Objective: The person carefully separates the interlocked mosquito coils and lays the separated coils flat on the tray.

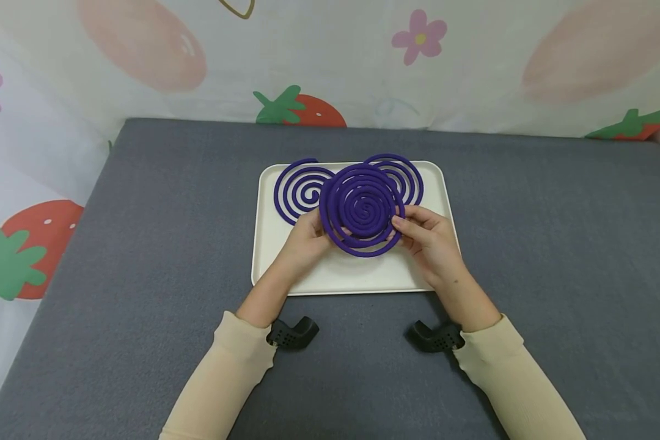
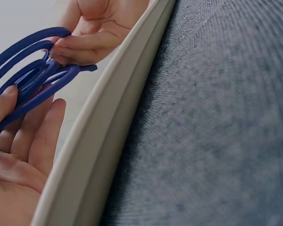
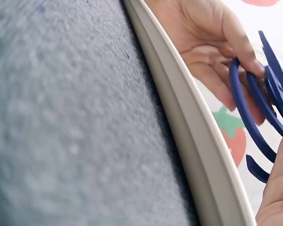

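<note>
Both hands hold a purple mosquito coil (image 1: 365,208) over the tray, its inner turns packed close and its outer turns spread apart. In the wrist views it looks blue, with turns at different heights. My left hand (image 1: 307,243) grips its left side, the thumb (image 2: 8,98) on top and the fingers beneath. On the right side my right hand (image 1: 430,237) pinches the outer turns between thumb and fingers. Behind lie two more coils: a looser spiral (image 1: 288,194) at the left and another spiral (image 1: 415,177) at the right, partly hidden by the held coil.
A white rectangular tray (image 1: 269,263) with a raised rim lies on the grey cloth-covered table (image 1: 187,244). Behind the table hangs a pale curtain (image 1: 330,49) printed with strawberries and flowers. A black wrist device (image 1: 294,333) sits at each cuff.
</note>
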### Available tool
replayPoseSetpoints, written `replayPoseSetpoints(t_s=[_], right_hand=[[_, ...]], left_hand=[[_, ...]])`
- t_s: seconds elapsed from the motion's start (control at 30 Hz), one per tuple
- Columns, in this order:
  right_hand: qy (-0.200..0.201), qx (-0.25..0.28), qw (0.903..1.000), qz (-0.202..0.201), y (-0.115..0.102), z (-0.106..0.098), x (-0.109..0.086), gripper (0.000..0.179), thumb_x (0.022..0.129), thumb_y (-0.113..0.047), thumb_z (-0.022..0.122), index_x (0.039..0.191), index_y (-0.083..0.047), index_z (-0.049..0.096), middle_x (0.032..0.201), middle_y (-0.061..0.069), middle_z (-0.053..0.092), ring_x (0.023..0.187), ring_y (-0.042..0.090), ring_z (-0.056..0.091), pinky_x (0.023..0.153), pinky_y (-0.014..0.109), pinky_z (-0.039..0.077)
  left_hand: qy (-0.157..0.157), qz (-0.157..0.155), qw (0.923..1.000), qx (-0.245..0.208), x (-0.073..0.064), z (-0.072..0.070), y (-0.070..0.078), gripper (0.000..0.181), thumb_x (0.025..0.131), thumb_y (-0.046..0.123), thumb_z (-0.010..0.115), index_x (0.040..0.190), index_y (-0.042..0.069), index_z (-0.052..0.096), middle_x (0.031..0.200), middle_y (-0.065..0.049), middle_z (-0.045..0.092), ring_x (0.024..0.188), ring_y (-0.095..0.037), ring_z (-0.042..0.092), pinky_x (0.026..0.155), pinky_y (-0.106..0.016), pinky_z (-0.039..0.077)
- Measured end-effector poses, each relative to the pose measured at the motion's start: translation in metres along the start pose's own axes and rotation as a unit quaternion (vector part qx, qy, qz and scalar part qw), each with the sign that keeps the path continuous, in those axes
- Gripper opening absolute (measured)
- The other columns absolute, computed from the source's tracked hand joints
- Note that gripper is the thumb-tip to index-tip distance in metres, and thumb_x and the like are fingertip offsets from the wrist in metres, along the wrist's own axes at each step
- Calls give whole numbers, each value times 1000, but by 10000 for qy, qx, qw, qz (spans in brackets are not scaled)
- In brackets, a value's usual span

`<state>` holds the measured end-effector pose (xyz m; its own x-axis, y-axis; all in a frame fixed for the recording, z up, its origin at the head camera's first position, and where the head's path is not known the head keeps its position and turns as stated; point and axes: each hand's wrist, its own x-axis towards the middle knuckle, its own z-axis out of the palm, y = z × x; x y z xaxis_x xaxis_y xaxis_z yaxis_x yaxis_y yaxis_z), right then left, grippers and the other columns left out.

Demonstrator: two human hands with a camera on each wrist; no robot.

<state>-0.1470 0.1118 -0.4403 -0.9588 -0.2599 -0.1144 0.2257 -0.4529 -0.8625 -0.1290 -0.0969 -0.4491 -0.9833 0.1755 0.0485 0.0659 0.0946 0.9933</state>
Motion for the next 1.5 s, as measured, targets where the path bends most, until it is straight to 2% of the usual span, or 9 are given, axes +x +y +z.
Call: replayPoseSetpoints(t_s=[0.2,0.47,0.7,0.8,0.97,1.13,1.3,1.4,1.5], right_hand=[[47,-295,9995,-61,2,3,0,35,89,16,47,81,-11,69,73,0,67,62,9,63,58,19,53],[-178,-182,9996,-93,2,2,-1,32,89,17,46,85,-9,66,76,2,67,66,10,64,60,20,54],[-362,-547,9973,-325,5,2,-2,31,86,19,48,88,-9,62,78,2,67,72,11,65,64,24,56],[-372,-652,9964,-395,5,3,-2,31,85,20,49,88,-9,61,78,2,67,72,11,65,64,24,56],[-350,-715,9956,-499,6,3,-2,34,83,23,50,89,-9,59,80,1,65,72,10,65,65,24,56],[-398,-720,9948,-603,7,1,-2,35,83,23,49,90,-10,60,80,1,65,73,10,65,65,24,56],[-466,-644,9955,-525,7,-3,-2,32,85,21,47,89,-9,60,79,1,66,73,10,64,65,24,56],[-494,-674,9957,-411,6,-4,-2,31,86,19,48,88,-9,60,78,1,66,73,11,64,66,25,56],[-563,-746,9950,-355,5,-4,-2,30,86,19,48,88,-8,59,78,1,66,73,11,65,66,25,56]], left_hand=[[184,-31,9996,194,0,-1,1,32,83,2,67,112,-9,58,109,-21,64,90,-8,54,82,-26,46],[120,-25,9994,-309,-1,-1,1,31,85,-1,62,113,-11,55,108,-23,63,87,-8,55,80,-24,46],[222,-152,9976,-638,-2,0,1,30,88,-1,58,116,-10,53,106,-19,64,87,-8,56,76,-23,48],[267,-272,9943,-999,-2,0,1,30,89,-3,57,117,-11,52,102,-14,64,86,-8,57,75,-23,50],[375,-582,9843,-1624,0,1,2,25,90,-3,56,114,-8,53,93,-3,64,81,-9,62,71,-25,54],[340,-742,9805,-1790,0,2,2,20,90,-3,55,110,-4,55,89,1,63,78,-9,61,69,-23,54],[195,-446,9858,-1605,0,4,-1,29,87,-4,57,115,-9,55,98,0,64,89,-10,58,80,-24,49],[294,-236,9886,-1456,1,5,-2,30,85,-4,59,114,-12,55,98,0,64,91,-10,57,83,-24,47],[437,-223,9882,-1449,1,6,0,26,86,-4,60,111,-11,56,93,1,64,88,-10,57,80,-24,48]])
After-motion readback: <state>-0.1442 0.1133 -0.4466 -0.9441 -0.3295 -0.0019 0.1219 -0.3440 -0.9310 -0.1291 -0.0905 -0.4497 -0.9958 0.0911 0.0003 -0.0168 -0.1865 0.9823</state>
